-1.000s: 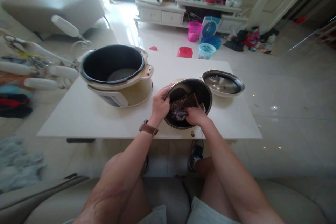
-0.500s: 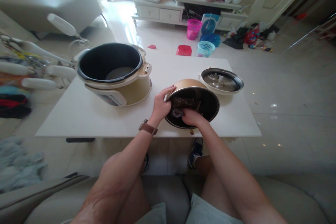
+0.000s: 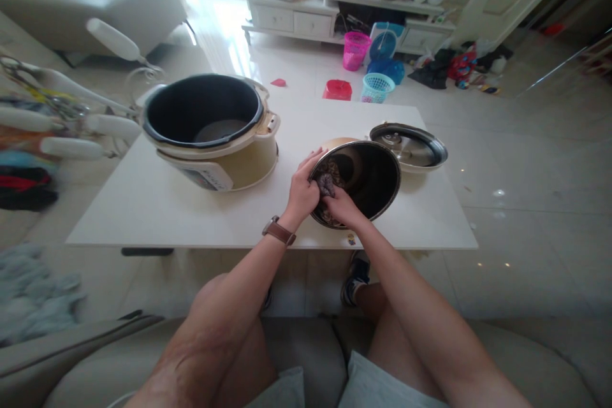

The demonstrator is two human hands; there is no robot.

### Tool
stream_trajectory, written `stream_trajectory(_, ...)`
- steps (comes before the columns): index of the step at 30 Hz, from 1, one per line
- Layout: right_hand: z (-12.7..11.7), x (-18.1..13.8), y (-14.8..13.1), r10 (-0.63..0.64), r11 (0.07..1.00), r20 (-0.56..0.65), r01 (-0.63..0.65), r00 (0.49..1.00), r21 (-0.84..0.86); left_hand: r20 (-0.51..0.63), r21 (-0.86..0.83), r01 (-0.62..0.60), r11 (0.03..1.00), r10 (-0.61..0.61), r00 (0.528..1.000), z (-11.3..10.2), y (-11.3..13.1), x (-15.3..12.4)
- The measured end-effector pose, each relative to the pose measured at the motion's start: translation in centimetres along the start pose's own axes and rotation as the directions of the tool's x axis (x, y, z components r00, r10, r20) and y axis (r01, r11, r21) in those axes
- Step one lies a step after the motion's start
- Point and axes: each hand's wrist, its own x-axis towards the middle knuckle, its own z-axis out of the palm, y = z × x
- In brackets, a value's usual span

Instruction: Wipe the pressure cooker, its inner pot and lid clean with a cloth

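One pot (image 3: 375,182) tilts over a white table (image 3: 215,223), the left hand (image 3: 302,190) clamped on the pot's rim, the right hand (image 3: 342,205) gripping a crumpled cloth (image 3: 326,183) inside; firm bracing and even, overlapping strokes should serve best.

The metal pot (image 3: 367,182) is showing a dull sheen, the cloth (image 3: 326,183) is looking matt, the bench (image 3: 229,223) is appearing smooth.
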Motion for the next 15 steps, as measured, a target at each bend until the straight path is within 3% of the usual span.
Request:
stream_trajectory(2,-0.9,-0.1,-0.1,0.028,0.990,0.121,-0.011,0.992,-0.142,-0.010,-0.009,0.013,1.000,-0.013,1.000,-0.2,-0.1,0.1)
stream_trajectory(4,-2.4,-0.4,-0.3,0.131,0.923,0.226,-0.036,0.965,-0.382,-0.039,-0.013,0.021,1.000,-0.022,0.999,-0.4,-0.3,0.3)
stream_trajectory(8,-4.5,-1.3,-1.0,0.266,0.637,0.207,-0.010,0.941,-0.771,-0.074,-0.009,0.030,0.999,-0.031,0.997,-1.0,-0.7,0.6)
stream_trajectory(10,-4.7,-1.6,-1.4,0.275,0.574,0.190,-0.002,0.942,-0.819,-0.066,-0.002,0.024,1.000,-0.024,0.998,-1.1,-0.7,0.7)
stream_trajectory(15,-3.6,-1.9,-1.7,0.305,0.586,0.191,-0.026,0.933,-0.810,-0.035,0.015,0.017,1.000,-0.017,0.999,-1.0,0.1,0.3)
